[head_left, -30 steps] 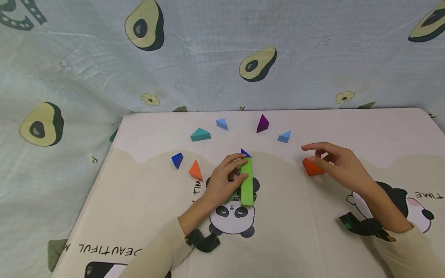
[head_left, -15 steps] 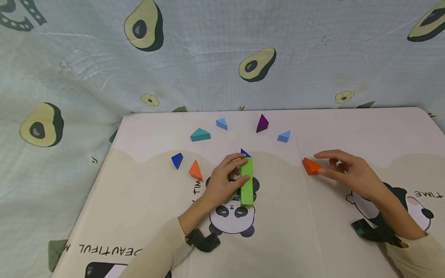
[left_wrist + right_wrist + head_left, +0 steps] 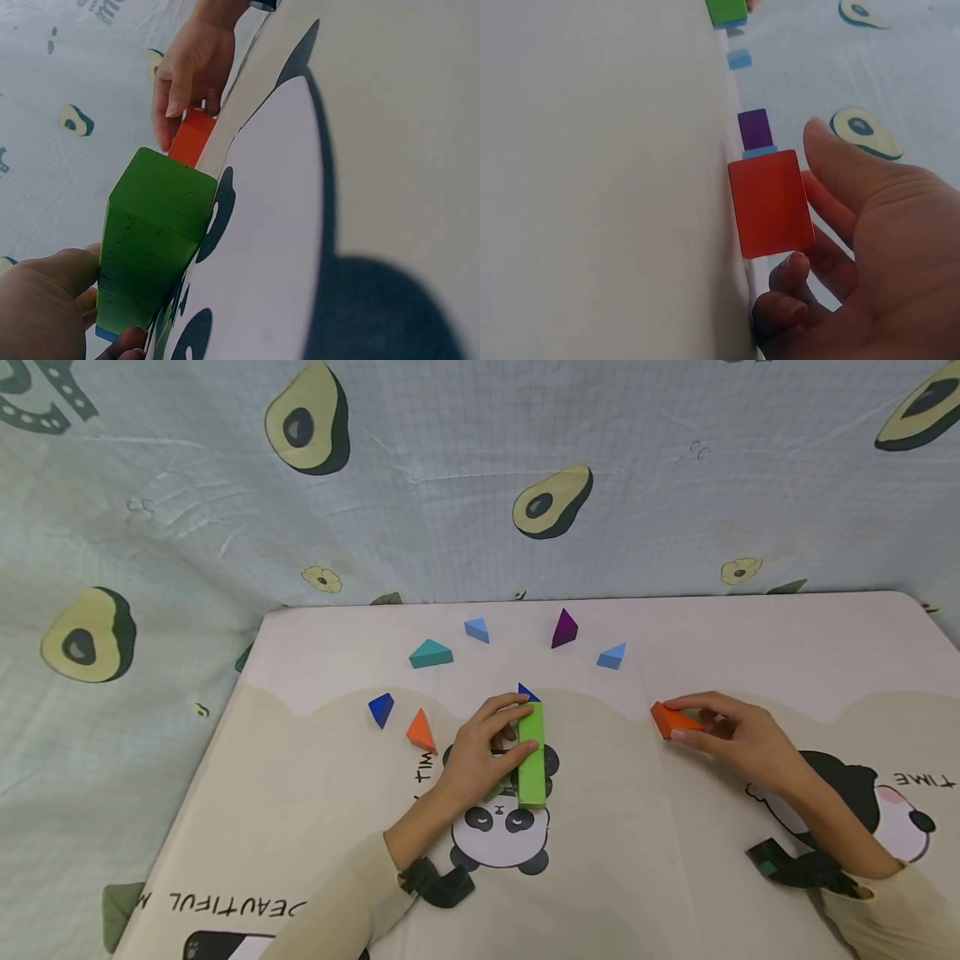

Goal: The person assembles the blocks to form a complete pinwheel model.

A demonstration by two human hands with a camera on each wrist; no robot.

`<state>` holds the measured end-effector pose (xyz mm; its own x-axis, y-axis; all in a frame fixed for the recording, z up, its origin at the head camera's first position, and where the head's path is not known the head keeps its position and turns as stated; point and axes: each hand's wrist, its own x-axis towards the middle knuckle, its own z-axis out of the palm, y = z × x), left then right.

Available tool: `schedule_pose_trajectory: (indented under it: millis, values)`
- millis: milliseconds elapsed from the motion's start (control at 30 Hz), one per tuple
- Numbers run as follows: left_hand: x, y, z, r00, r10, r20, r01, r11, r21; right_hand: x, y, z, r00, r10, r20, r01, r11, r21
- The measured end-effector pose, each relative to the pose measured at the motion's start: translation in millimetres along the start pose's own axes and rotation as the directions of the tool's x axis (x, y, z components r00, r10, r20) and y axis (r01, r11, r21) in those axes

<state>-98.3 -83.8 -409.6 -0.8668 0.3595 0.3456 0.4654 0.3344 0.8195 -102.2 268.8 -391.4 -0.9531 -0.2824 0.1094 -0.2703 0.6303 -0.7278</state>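
Observation:
My left hand [image 3: 480,752] holds the left side of a green block column [image 3: 532,756], thumb on its side and fingertips near the top. A dark blue triangular block [image 3: 528,692] touches the column's far end; its lower part is hidden. At the right, my right hand [image 3: 738,739] has thumb and index finger about an orange-red triangular block [image 3: 670,721] on the table. In the right wrist view that block [image 3: 772,204] shows a flat rectangular face beside the thumb. The left wrist view shows the green column's near end [image 3: 154,232] close up.
Along the far side lie a teal triangle [image 3: 431,654], light blue triangles [image 3: 477,630] [image 3: 611,657] and a purple one [image 3: 565,629]. Left of my left hand are a dark blue block [image 3: 381,710] and an orange triangle [image 3: 422,732]. An avocado-print cloth [image 3: 420,435] hangs behind the table.
My right hand drew back to the right, then returned left, its index finger and thumb now at the orange-red block. The left hand and green column have stayed in place.

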Motion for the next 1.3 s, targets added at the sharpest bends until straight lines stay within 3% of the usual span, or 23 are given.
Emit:
schedule_pose_trajectory:
  millis: [967, 1300]
  values:
    - [-0.1, -0.7, -0.3, 1.000, -0.007, 0.010, 0.007, 1.000, -0.001, -0.6, -5.3, 1.5, 0.995, -0.080, -0.057, 0.072, 0.988, -0.135]
    - [0.1, -0.4, -0.5, 1.000, -0.005, 0.013, 0.005, 1.000, 0.002, -0.9, -5.8, 0.5, 0.990, -0.076, -0.119, 0.065, 0.993, -0.093]
